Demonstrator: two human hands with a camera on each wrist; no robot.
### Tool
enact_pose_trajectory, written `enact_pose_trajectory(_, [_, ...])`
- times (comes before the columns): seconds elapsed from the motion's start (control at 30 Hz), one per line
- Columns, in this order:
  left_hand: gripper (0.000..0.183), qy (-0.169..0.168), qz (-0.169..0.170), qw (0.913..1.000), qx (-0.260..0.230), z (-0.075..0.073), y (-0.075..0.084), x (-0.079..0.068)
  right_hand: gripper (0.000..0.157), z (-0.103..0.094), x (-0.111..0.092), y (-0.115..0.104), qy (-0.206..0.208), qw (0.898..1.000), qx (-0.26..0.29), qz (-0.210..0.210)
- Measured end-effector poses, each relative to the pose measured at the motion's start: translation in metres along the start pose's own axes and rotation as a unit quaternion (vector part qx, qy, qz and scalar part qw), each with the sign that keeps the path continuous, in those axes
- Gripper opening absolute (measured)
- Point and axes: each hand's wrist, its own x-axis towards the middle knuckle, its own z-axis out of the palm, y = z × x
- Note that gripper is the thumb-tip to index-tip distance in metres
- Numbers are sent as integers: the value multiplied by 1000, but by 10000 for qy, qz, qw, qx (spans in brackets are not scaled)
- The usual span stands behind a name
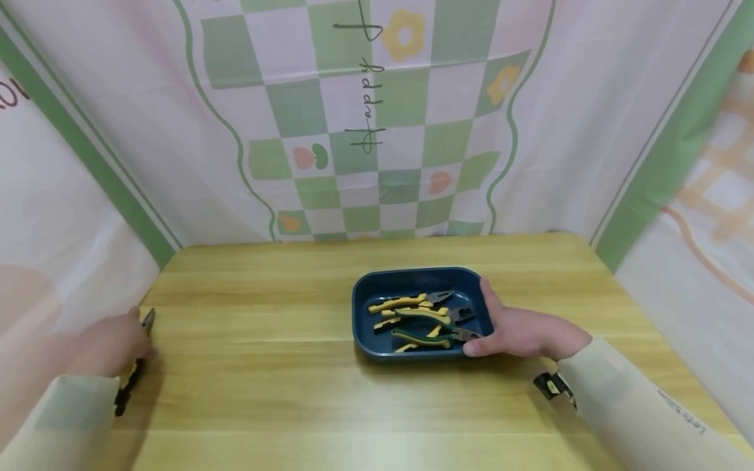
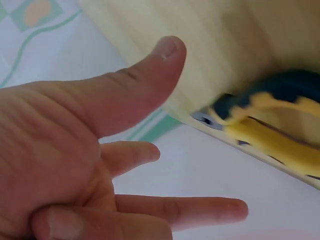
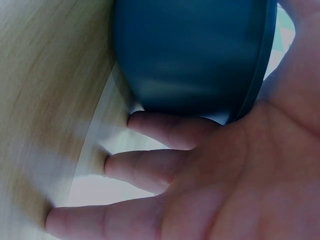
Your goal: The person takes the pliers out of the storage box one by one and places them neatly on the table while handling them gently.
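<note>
At the table's left edge lies a pair of pliers point(image 1: 128, 386) with yellow and dark handles. My left hand point(image 1: 112, 343) is over it and partly hides it in the head view. In the left wrist view the thumb and two fingers stretch out, apart from the pliers point(image 2: 275, 145). A dark blue tray point(image 1: 406, 357) stands right of the middle, with several pliers point(image 1: 421, 318) in it, some yellow-handled, some green and yellow. My right hand point(image 1: 524, 332) rests against the tray's right end, thumb at the near corner. Three straight fingers point(image 3: 145, 165) reach down to the table beside the tray point(image 3: 195, 55).
The wooden table point(image 1: 253, 399) reaches back to a hanging cloth point(image 1: 406, 98) with green checks and flowers. More cloth hangs at the left and right sides. A small black item point(image 1: 549, 386) hangs at my right sleeve.
</note>
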Motion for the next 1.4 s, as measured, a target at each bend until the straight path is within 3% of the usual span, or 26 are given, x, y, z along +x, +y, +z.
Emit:
enact_pose_trajectory(0.07, [93,46,99,9999,-60,-4,7,4,134,-1,0,0,-7,10000,36,4])
enact_pose_trajectory(0.13, [83,55,256,9996,-44,-6,14,6,134,-1,0,-1,-13,10000,62,7])
enact_pose_trajectory(0.23, [90,125,479,9987,73,-8,33,10,134,-1,0,-2,6,10000,8,34])
enact_pose_trajectory(0.37, [112,131,289,9995,-16,-10,76,16,134,1,-2,-2,38,9999,-95,84])
enact_pose_trajectory(0.47, [111,141,347,9992,-145,-14,111,21,133,2,-2,-1,45,9999,-100,93])
enact_pose_trajectory(0.67, [120,177,900,9955,-234,-29,174,30,133,3,-1,-1,61,9999,-112,77])
enact_pose_trajectory(0.93, [113,351,1608,9859,-294,-42,236,43,134,5,-1,-3,43,9999,-77,75])
enact_pose_trajectory(1.2, [94,6,2072,9782,140,-54,291,49,134,3,-3,-3,67,9998,-155,131])
enact_pose_trajectory(1.4, [87,-395,2480,9678,193,-50,328,54,134,1,-4,-4,82,9997,-184,129])
